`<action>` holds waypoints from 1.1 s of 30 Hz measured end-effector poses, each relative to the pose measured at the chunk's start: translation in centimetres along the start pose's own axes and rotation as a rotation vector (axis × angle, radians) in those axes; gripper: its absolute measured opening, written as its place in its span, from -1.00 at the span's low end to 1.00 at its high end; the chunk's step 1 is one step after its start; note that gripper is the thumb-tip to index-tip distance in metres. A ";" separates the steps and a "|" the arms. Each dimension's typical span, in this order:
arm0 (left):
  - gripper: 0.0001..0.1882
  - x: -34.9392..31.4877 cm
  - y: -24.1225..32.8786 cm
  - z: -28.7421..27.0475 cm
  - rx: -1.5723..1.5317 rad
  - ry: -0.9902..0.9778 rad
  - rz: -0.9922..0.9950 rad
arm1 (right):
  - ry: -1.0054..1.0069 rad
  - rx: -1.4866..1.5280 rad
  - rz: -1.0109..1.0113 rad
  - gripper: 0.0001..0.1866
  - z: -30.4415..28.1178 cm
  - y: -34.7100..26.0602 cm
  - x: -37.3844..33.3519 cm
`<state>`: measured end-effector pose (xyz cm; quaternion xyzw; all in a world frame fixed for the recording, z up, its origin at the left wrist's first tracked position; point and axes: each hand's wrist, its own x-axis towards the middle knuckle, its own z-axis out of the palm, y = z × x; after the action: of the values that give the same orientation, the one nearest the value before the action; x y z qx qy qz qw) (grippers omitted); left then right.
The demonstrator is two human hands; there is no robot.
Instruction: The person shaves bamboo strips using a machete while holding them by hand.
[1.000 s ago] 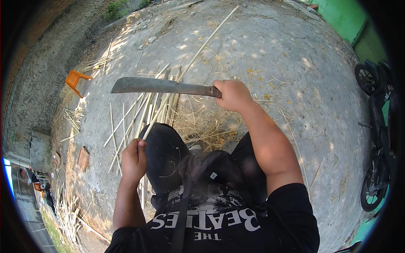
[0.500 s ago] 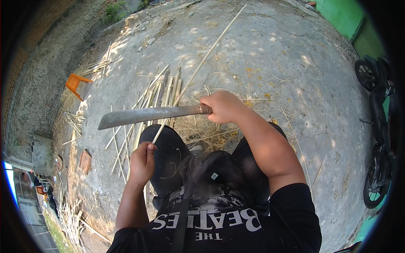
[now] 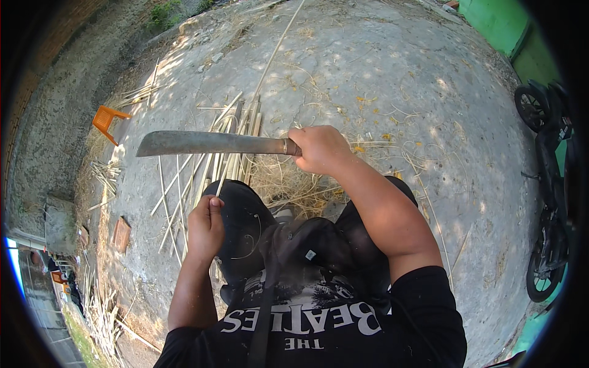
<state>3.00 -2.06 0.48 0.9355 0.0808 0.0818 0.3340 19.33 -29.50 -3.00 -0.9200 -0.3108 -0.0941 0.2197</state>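
Observation:
My right hand (image 3: 322,149) is wrapped round the handle of a machete (image 3: 208,143). Its broad grey blade points left, over a pile of split bamboo pieces (image 3: 228,161). Beside my left knee, my left hand (image 3: 206,227) pinches the near end of a long, thin bamboo strip (image 3: 275,52) between thumb and fingers. The strip runs away from me under the blade, its far end reaching the top of the picture. The blade hides part of the strip, so I cannot tell whether they touch.
Curly shavings (image 3: 291,190) lie on the concrete between my knees. An orange plastic stool (image 3: 109,122) stands at the left, with a brick-coloured slab (image 3: 121,235) nearer me. More bamboo strips (image 3: 101,313) are heaped lower left. A black motorcycle (image 3: 548,184) is parked at the right.
The far end of the bamboo strip has swung left. My right hand has moved slightly away from me with the machete, and the blade tip has risen. My left hand has shifted slightly away from me.

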 end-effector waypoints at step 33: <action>-0.68 -1.6 -1.8 -1.9 0.003 -0.070 0.044 | -0.015 -0.054 0.023 -0.81 -0.7 0.9 0.0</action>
<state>0.92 0.17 0.56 0.9398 0.0486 0.0560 0.3335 19.88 -30.50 -2.69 -0.9296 -0.2993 -0.0932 0.1936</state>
